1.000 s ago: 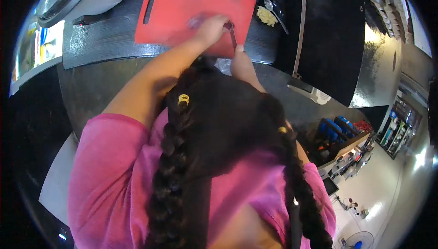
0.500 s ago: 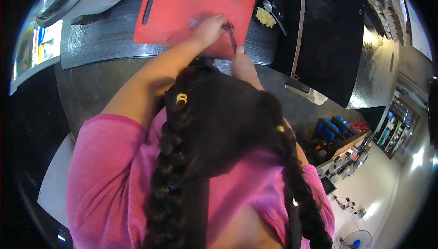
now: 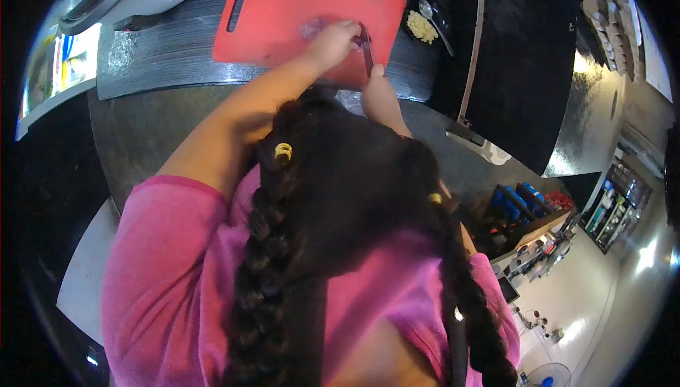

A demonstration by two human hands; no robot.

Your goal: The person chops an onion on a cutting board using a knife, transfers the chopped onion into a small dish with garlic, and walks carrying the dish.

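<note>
Head view: left hand point(image 3: 333, 45), fingers clamped on a dark piece point(image 3: 358, 37), near the board's point(image 3: 283, 4) right edge. Right hand point(image 3: 381, 93), fingers closed round the knife point(image 3: 369, 62) at the bench's point(image 3: 163, 61) near edge. Risk: blade just beside the left fingers — piece rolling or knife slipping could mean a nick. Room: board open leftward; rightward tight — dish point(image 3: 442, 20) and spoon point(image 3: 426, 9) just beyond.

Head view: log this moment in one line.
left hand: at small dark piece | right hand: holds knife | surface: red cutting board | beside board: black dish, chopped pale food, metal spoon
</note>
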